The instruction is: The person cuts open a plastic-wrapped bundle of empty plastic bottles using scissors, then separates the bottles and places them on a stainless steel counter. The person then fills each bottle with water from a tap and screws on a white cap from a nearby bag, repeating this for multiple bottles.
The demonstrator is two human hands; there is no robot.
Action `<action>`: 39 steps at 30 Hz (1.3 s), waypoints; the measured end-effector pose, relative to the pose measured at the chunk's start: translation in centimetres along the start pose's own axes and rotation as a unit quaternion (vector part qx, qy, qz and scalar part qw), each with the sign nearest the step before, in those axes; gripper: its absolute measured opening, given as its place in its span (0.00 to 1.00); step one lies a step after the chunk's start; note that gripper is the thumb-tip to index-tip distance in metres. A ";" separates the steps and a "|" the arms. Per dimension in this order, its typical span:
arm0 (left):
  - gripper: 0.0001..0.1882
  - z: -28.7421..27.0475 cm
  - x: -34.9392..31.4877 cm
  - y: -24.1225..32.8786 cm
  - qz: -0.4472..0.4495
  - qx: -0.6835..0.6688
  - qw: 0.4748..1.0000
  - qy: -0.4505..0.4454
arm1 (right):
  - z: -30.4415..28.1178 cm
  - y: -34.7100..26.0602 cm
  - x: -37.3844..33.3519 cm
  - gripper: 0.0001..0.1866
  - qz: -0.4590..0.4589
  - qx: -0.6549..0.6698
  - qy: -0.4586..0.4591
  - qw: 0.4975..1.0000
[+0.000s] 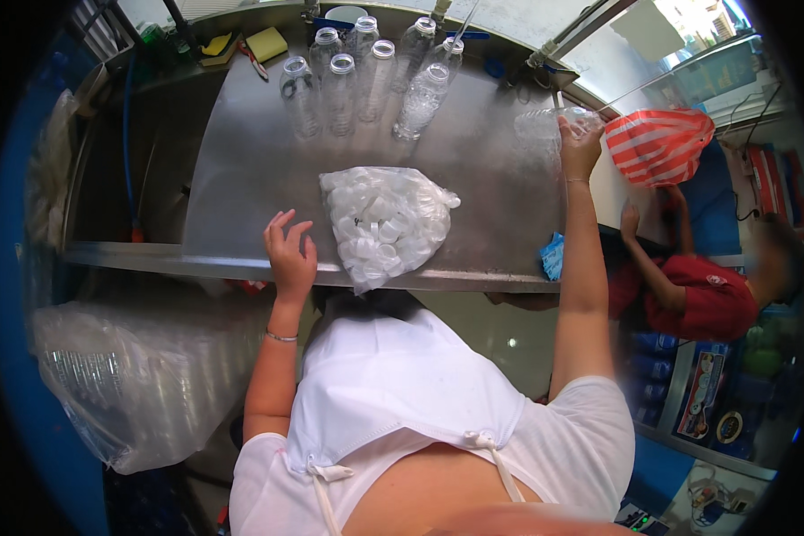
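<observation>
My right hand (581,147) is stretched out to the far right, its fingers closed round a clear plastic bottle (538,123) that lies sideways and is blurred. My left hand (291,257) hovers by the table's front edge, its fingers apart and nothing in them. Just right of it a clear plastic bag of white bottle caps (389,223) rests on the steel table (250,170). Several clear open-necked bottles (339,98) stand upright in a group toward the back. One bottle (422,103) at the group's front right has a textured wall.
A sunken steel basin (156,170) adjoins on the left. Yellow sponges (266,45) lie at the back. A blue wrapper (553,257) sits near the front right edge. A large bag of bottles (143,384) is below left. Right, a person in red (706,299) is beside a striped bag (657,146).
</observation>
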State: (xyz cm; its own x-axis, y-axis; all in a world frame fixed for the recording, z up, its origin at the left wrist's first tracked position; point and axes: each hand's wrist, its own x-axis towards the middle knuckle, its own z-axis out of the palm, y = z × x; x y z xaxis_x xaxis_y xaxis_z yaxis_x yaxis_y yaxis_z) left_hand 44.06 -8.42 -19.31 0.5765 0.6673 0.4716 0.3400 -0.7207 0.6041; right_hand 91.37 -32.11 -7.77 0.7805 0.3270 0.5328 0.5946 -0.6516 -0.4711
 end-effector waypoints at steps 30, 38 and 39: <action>0.47 18.9 18.8 9.8 0.003 -0.175 0.984 -0.003 | 0.3 1.2 -2.3 0.38 0.127 0.107 -0.047 0.985; 0.44 18.0 19.1 9.6 -0.009 -0.161 0.985 -0.052 | 2.0 0.2 -2.5 0.40 0.079 -0.040 0.042 0.995; 0.43 17.8 19.2 9.7 -0.015 -0.164 0.985 -0.061 | 2.1 -0.1 -2.5 0.39 0.086 -0.058 0.053 0.993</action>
State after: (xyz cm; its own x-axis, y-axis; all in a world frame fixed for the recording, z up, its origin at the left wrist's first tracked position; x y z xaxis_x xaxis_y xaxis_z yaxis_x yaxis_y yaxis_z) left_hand 71.64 -5.95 -15.88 0.6613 0.6453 0.3824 0.1118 -0.5889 0.8004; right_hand 89.83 -31.40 -10.54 0.8402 0.1337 0.5255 0.4227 -0.7684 -0.4804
